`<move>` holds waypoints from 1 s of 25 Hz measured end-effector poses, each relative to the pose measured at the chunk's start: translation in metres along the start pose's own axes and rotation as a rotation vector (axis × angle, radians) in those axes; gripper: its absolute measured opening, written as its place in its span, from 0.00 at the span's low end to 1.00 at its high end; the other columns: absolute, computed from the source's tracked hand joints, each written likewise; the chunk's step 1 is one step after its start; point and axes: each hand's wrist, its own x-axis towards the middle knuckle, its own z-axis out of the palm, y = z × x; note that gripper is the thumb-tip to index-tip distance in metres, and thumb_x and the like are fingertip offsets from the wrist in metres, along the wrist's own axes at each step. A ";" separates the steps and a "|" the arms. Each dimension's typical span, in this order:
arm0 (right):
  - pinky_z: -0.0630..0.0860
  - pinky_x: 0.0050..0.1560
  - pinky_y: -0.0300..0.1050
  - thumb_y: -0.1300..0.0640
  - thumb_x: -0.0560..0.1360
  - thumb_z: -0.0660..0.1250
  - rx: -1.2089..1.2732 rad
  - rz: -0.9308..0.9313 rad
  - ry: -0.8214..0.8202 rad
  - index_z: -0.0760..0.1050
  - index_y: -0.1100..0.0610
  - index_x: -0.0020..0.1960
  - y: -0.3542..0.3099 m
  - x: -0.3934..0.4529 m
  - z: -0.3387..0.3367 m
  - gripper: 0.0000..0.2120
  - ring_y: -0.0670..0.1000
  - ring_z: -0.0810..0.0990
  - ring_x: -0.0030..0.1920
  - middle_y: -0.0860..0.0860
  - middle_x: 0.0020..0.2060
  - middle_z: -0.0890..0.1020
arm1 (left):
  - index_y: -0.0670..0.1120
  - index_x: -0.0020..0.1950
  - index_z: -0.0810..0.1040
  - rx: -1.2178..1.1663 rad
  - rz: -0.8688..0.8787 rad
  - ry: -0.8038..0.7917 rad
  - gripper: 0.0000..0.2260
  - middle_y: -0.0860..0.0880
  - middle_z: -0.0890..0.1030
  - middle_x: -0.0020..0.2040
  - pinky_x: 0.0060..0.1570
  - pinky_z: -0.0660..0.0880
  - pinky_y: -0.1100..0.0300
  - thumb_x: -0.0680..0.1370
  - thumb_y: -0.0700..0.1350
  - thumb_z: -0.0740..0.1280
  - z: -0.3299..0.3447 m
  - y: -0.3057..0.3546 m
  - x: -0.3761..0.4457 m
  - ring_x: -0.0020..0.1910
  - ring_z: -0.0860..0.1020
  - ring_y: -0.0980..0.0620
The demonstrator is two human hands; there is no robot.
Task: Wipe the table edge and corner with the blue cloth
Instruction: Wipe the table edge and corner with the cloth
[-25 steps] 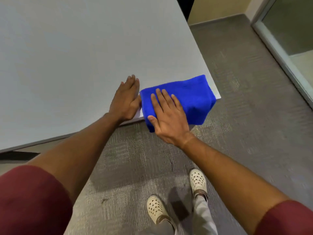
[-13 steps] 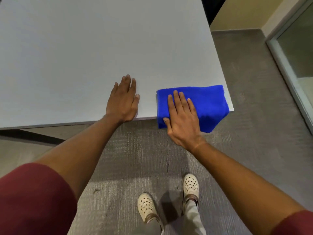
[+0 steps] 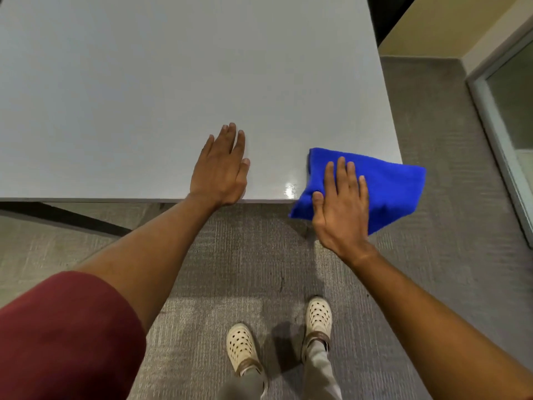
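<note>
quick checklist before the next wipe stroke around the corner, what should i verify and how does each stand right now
1. Right hand flat on the blue cloth: ok, palm and fingers press down on it.
2. Cloth covers the table corner: ok, it drapes over both the near edge and the right edge.
3. Left hand clear of the wipe path: ok, it rests flat on the table, apart from the cloth.
4. Cloth secure from slipping off: not ok, much of it hangs past the edges.
5. Underside of the edge wiped: cannot tell, hidden from this view.
6. Footing: ok, both shoes stand flat on the carpet.
</note>
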 end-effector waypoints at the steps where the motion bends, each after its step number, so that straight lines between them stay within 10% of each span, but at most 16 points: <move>1: 0.47 0.78 0.56 0.45 0.81 0.46 0.016 -0.043 0.000 0.53 0.59 0.79 -0.022 0.002 0.004 0.30 0.57 0.50 0.79 0.58 0.79 0.54 | 0.41 0.79 0.51 -0.003 0.000 0.003 0.27 0.41 0.50 0.80 0.77 0.46 0.50 0.82 0.51 0.49 0.000 0.000 0.000 0.79 0.48 0.46; 6: 0.50 0.78 0.54 0.47 0.82 0.50 -0.010 -0.355 -0.084 0.54 0.57 0.79 -0.034 -0.015 0.006 0.28 0.54 0.51 0.79 0.55 0.79 0.55 | 0.40 0.79 0.55 -0.024 0.013 0.009 0.27 0.40 0.53 0.79 0.76 0.48 0.50 0.82 0.49 0.50 -0.005 0.001 -0.001 0.79 0.51 0.44; 13: 0.49 0.77 0.58 0.43 0.80 0.44 -0.024 0.180 0.023 0.54 0.60 0.78 0.038 0.012 -0.009 0.32 0.57 0.53 0.79 0.59 0.78 0.56 | 0.41 0.79 0.51 -0.005 -0.006 -0.002 0.27 0.41 0.50 0.80 0.77 0.46 0.50 0.82 0.50 0.49 -0.005 0.003 -0.002 0.79 0.48 0.46; 21: 0.47 0.78 0.55 0.43 0.82 0.44 -0.026 -0.372 -0.148 0.52 0.56 0.79 -0.024 0.003 -0.008 0.29 0.54 0.49 0.79 0.56 0.79 0.53 | 0.42 0.80 0.51 -0.020 -0.023 -0.013 0.27 0.41 0.50 0.80 0.77 0.46 0.51 0.82 0.51 0.49 -0.006 0.003 -0.001 0.79 0.48 0.46; 25: 0.44 0.78 0.55 0.42 0.81 0.43 -0.017 -0.154 -0.164 0.49 0.55 0.80 0.035 0.007 -0.019 0.31 0.53 0.46 0.79 0.55 0.80 0.50 | 0.42 0.80 0.49 -0.002 -0.030 -0.021 0.28 0.42 0.48 0.80 0.77 0.44 0.51 0.82 0.52 0.47 -0.005 0.003 -0.003 0.79 0.45 0.47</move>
